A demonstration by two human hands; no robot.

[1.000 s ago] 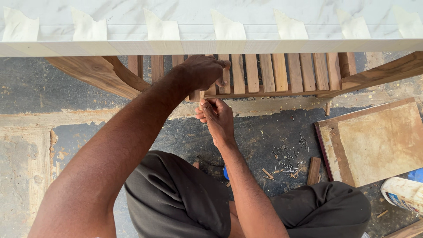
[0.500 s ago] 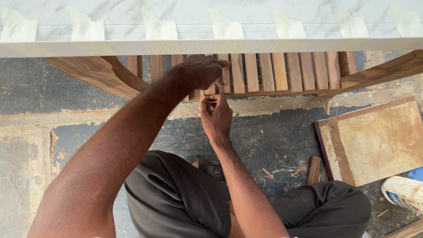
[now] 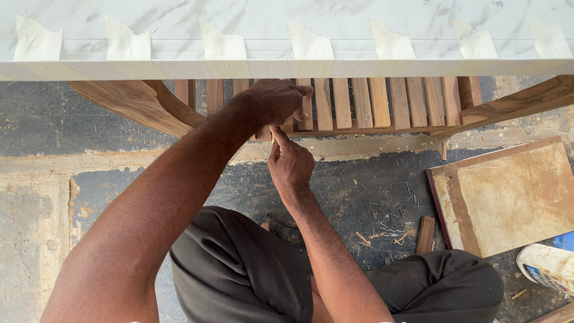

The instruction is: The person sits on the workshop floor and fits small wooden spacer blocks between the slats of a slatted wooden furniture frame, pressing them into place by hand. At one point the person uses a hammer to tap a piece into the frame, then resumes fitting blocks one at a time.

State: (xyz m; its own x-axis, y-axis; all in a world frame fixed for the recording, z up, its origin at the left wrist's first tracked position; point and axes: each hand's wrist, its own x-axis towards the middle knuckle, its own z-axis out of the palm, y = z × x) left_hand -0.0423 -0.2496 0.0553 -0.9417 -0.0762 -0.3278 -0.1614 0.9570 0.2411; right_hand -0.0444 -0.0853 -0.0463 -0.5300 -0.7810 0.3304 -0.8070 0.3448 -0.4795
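Across the upper frame, a white marble-look top [image 3: 287, 36] overhangs a row of wooden slats [image 3: 359, 101], their long axes running up-frame. At upper centre the left hand [image 3: 276, 100] curls closed over one slat; the right hand [image 3: 291, 164] just below pinches something too small to identify.

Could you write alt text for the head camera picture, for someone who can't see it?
Seen from above, a seated person's left hand grips a row of wooden slats under a white marble-look top with strips of masking tape, while the right hand pinches something small just below. Loose nails and a flat wooden board lie on the dark floor.
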